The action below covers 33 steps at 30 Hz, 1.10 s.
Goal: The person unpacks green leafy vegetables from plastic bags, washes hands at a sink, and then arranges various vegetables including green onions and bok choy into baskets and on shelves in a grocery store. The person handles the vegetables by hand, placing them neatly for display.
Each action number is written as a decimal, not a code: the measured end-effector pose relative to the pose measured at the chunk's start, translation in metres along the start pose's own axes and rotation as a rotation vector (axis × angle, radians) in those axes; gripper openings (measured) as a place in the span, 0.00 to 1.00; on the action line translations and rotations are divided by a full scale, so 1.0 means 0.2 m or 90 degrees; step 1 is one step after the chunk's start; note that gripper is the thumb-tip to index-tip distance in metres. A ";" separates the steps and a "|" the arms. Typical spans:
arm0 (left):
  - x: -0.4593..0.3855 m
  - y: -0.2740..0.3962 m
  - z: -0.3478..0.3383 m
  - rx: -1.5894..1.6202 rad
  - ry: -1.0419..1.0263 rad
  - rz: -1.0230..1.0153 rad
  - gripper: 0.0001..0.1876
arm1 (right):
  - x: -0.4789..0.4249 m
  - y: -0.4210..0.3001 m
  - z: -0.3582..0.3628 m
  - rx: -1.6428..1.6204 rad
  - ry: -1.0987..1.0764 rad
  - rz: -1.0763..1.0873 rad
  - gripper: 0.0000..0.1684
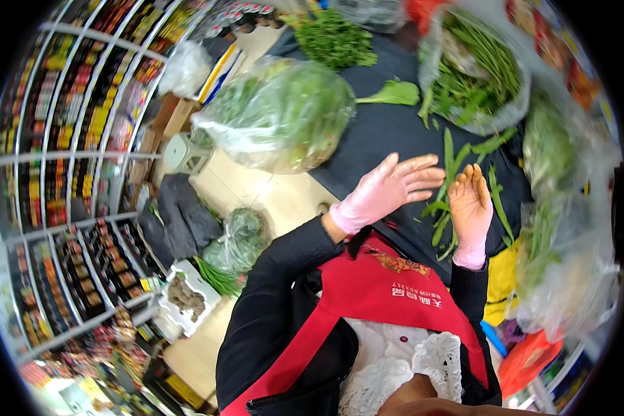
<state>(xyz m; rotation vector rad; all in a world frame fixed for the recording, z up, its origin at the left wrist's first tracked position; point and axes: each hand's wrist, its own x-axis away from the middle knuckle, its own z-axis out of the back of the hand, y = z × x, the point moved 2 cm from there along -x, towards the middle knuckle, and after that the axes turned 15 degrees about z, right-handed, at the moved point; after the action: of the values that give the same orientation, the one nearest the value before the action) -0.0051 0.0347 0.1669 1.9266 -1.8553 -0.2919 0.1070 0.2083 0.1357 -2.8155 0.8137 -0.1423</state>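
Observation:
My left hand [395,187], in a pink glove with tan-stained fingers, reaches to the right with its fingers apart and nothing visible in it. Beside it, my right hand [470,213], gloved alike, is turned palm up with its fingers slightly bent, and it looks bare of any object. The two hands are apart. Under and around them, long green vegetable pieces [495,200] lie scattered on a dark cloth-like surface [385,132]. Just beyond is an open clear plastic bag [515,104] of green stalks and leaves. A single green leaf [395,94] rests left of that bag.
A large plastic bag of leafy greens [286,114] bulges at the left edge of the dark surface. Leafy herbs [338,39] lie at the back. More bagged greens [548,145] line the right. On the floor are a stool [182,152] and a white foam box [208,299], near stocked shelves [57,156].

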 end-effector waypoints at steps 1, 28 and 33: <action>0.15 0.05 0.02 -0.021 0.005 -0.023 0.41 | -0.03 0.09 -0.04 0.002 -0.012 -0.016 0.19; 3.08 1.82 1.53 0.029 0.266 -0.610 0.37 | -1.46 2.93 -1.65 0.901 -0.521 -0.089 0.25; 3.08 2.56 1.94 -0.014 0.360 -0.478 0.37 | -1.91 3.24 -1.69 0.968 -0.480 -0.075 0.28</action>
<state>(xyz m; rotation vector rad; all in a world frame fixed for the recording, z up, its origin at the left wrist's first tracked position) -0.5893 -0.6354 0.1540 2.3084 -0.7370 0.0209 -0.5994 -0.1794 0.3054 -1.2671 0.1396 0.2054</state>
